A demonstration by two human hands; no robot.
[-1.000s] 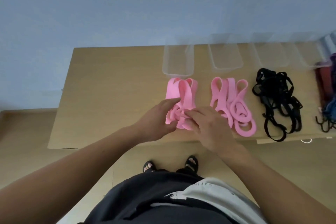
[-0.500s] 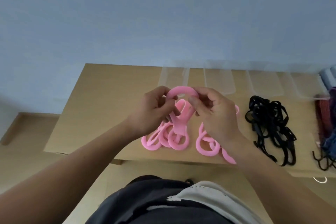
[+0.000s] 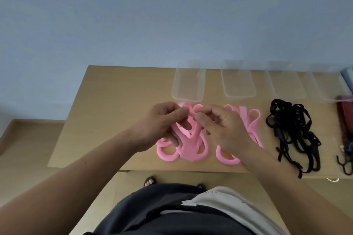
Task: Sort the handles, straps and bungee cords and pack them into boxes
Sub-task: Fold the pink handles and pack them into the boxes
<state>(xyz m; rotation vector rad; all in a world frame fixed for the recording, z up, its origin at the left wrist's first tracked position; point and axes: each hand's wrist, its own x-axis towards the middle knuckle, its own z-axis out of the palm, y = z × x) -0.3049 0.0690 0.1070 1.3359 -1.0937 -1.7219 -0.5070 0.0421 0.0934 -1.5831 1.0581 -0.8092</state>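
On my feed the left hand (image 3: pixel 162 122) and right hand (image 3: pixel 225 128) both pinch the top of one bunch of pink handles (image 3: pixel 188 145) over the table (image 3: pixel 114 110), fingertips nearly meeting. A second pink pile (image 3: pixel 252 120) lies just right, then black straps (image 3: pixel 292 129) and bungee cords (image 3: pixel 345 139). Behind, four clear boxes (image 3: pixel 188 97) show bare floors. Half a second ago the top loop arched wider between the hands.

On the table (image 3: pixel 114 101), four boxes (image 3: pixel 188 85) stood in a row along the far edge. Before the two left boxes lay two heaps of handles (image 3: pixel 166 155) side by side; right of them the straps (image 3: pixel 292 126), then the bungee cords (image 3: pixel 344 164).
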